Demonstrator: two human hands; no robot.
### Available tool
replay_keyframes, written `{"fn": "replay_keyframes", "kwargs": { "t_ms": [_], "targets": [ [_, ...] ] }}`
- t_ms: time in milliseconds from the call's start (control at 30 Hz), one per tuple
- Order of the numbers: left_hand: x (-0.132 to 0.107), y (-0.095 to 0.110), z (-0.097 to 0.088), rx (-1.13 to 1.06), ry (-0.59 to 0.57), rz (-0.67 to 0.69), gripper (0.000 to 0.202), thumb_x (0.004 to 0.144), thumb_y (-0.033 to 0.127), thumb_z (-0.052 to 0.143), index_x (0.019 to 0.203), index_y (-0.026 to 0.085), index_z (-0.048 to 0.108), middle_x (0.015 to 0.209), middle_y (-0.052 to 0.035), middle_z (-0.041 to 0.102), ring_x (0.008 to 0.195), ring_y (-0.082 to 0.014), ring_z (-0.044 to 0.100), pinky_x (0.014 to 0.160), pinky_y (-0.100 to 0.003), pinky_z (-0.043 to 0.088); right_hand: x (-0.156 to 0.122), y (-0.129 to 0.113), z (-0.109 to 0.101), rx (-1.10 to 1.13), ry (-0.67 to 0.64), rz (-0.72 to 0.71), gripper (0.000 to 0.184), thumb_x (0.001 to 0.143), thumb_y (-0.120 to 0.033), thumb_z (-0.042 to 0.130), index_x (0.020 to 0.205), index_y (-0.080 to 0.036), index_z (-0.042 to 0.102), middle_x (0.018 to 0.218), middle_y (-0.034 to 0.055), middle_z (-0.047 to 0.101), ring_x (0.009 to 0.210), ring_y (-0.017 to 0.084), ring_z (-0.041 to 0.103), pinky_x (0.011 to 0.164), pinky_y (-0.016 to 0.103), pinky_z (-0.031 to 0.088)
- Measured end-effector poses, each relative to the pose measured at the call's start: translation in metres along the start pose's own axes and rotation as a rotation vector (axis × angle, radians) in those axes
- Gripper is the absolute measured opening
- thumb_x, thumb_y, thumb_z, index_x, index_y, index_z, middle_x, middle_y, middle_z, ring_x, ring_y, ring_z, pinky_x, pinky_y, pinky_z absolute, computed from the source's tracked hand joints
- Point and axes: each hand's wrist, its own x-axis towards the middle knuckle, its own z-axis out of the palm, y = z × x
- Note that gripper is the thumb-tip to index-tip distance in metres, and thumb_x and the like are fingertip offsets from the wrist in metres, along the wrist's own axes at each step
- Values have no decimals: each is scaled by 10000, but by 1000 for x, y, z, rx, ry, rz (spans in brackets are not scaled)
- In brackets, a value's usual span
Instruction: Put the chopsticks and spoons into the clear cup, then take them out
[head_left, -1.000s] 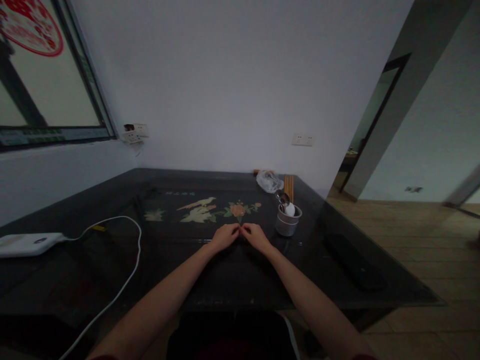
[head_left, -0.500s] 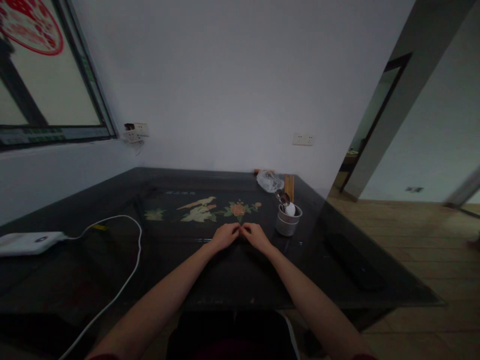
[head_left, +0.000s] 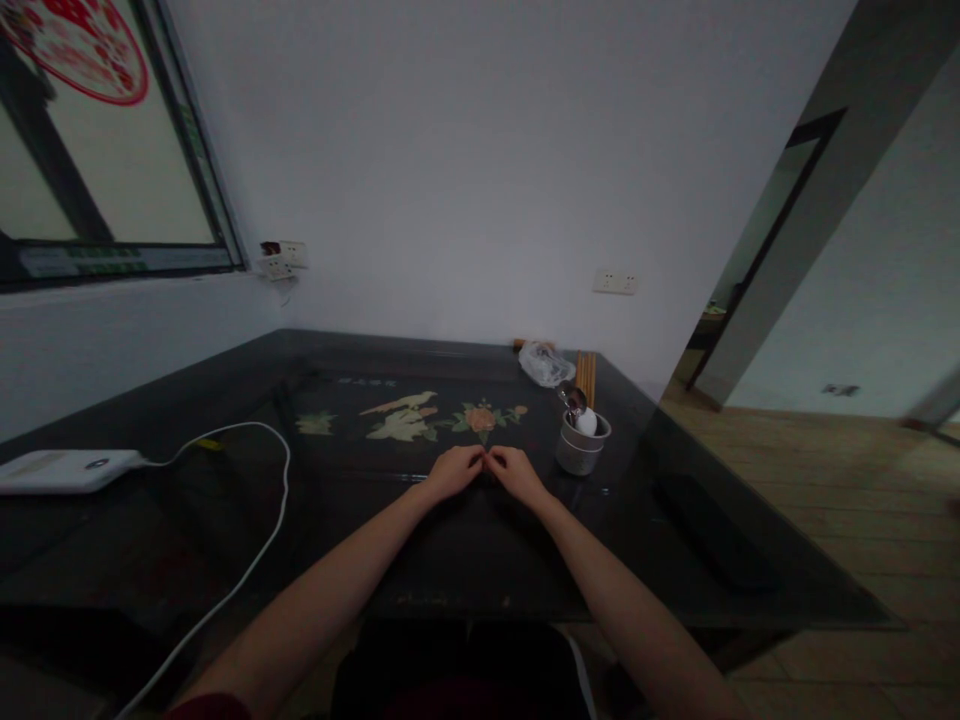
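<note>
On the dark table point(head_left: 510, 580), I'm seeing the curled fingers of the left hand point(head_left: 454, 472) and right hand point(head_left: 516, 472) meeting around their tips; whether they're gripping anything, I can't tell. The table is probably bearing their weight, forearms point(head_left: 367, 555) angling inward from both sides. Near the right hand, a cup point(head_left: 576, 458) is standing upright, its wall probably propping spoons point(head_left: 576, 400) beside a white ball point(head_left: 587, 423).

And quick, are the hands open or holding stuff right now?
Left hand: loosely closed, nothing seen in it.
Right hand: loosely closed too, nothing seen in it.
</note>
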Motion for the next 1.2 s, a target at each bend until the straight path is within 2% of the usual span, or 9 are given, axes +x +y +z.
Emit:
{"fn": "replay_keyframes", "kwargs": {
  "t_ms": [500,900,1067,1200],
  "targets": [
    [0,-3,4,21,5,-3,234,888,283,388,921,220,611,891,-41,675,793,-174,610,650,-235,398,1,3,1,-22,-2,-29,283,858,-290,464,644,-168,605,601,9,587,574,127,490,545,223,294],
    [0,-2,2,14,-2,5,245,894,295,393,941,218,621,915,-49,684,816,-182,623,663,-239,408,-1,-4,-4,-29,18,-40,269,859,-294,457,663,-178,600,626,13,606,593,137,521,563,225,324],
    [0,-1,1,-30,-2,-2,312,916,391,362,968,226,622,945,-55,689,857,-196,632,679,-246,418,-5,-17,-16,-103,98,-100,263,869,-293,458,667,-191,591,638,16,615,590,141,528,571,234,334],
    [-1,0,-1,-45,-20,-8,290,907,367,378,959,227,626,908,-41,690,823,-185,631,670,-236,415,-12,-31,-38,-149,253,-226,275,898,-297,421,712,-192,595,686,30,622,634,153,548,609,249,362]
  ]
}}
